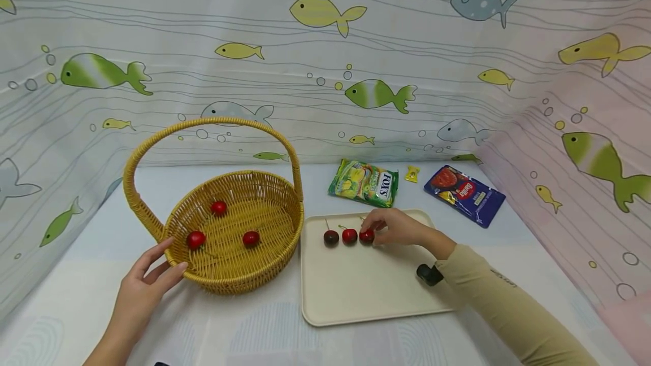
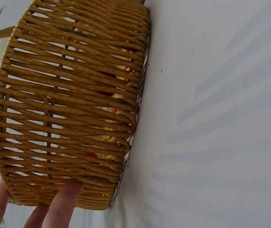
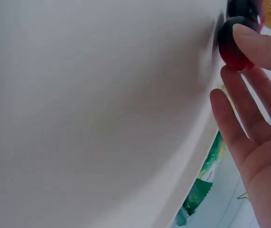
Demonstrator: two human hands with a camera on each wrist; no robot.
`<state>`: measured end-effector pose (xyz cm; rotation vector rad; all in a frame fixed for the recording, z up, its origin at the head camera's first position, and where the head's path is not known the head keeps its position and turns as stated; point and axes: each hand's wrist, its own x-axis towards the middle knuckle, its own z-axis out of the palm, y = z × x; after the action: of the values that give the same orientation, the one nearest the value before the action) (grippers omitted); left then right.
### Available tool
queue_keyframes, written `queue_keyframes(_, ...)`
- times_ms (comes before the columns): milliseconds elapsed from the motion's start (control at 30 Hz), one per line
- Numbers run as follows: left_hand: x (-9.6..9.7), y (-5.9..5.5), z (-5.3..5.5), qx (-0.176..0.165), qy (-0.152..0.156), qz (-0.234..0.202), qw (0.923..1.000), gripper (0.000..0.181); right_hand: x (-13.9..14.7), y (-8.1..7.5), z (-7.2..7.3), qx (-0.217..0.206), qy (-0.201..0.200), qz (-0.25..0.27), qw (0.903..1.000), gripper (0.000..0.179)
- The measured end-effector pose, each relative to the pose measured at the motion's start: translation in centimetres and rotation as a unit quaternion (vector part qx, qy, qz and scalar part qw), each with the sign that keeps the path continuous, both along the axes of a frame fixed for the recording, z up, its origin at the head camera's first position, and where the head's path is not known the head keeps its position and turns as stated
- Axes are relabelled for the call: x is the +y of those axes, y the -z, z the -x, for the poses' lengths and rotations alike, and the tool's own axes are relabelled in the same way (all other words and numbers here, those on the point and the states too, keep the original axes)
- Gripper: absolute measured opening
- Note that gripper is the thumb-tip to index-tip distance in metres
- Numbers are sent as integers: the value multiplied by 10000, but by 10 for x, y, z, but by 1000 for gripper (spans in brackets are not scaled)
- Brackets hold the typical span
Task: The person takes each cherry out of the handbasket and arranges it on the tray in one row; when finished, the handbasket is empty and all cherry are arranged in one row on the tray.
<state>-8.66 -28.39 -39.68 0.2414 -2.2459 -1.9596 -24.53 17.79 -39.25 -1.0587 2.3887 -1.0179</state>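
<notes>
Fish-printed sheeting (image 1: 285, 81) rises behind the white surface (image 1: 269, 343), and along the surface's back edge lie a green packet (image 1: 363, 183) and, toward the back right corner, a blue pouch (image 1: 465, 194). Nearer the left edge stands a wicker basket (image 1: 269, 271) with three cherries inside; just beside it, a cream tray (image 1: 366, 292) bears a row of three more near its far rim. At the right end of that row is the pinched cherry (image 1: 367, 236), held between thumb and fingertips of the right hand (image 1: 396, 226), with the outer fingers splayed clear. I cannot tell whether it bears its weight on the tray. Round fruit will likely roll if let go with a flick, so a light, even pinch and a slow, level release would serve best, keeping knuckles off the red cherry (image 1: 349, 236) next to it and the dark cherry (image 1: 331, 238) beyond. Stems could snag a finger, so gripping the flesh seems wiser. Meanwhile the left hand (image 1: 139, 290), fingers spread, touches the basket's rim and outer wall; gentle contact should steady it without tipping.
</notes>
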Motion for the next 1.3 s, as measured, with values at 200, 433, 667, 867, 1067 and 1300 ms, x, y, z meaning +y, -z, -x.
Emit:
queue_keyframes(200, 0, 0, 0, -172, -94, 247, 9995, 61, 1, -9, -1, 204, -94, -51, 9997, 29)
queue_keyframes(433, 0, -2, 0, -367, -32, 285, 9989, 62, -2, -27, 1, 242, -175, 48, 9995, 30)
queue_keyframes(667, -2, 1, 0, -342, 4, 255, 9991, 63, -17, -44, -1, 294, -296, 276, 9987, 29)
queue_keyframes(867, -4, 2, 2, -324, -1, 160, 9993, 63, -39, -53, -1, 303, -484, 346, 9978, 28)
queue_keyframes(1067, -3, 3, 3, -314, -26, 179, 9993, 63, -59, -60, 1, 618, -703, 375, 9949, 27)
queue_keyframes(1300, -3, 2, 1, -323, -5, 79, 9994, 63, -84, -68, 2, 751, -945, 493, 9915, 28)
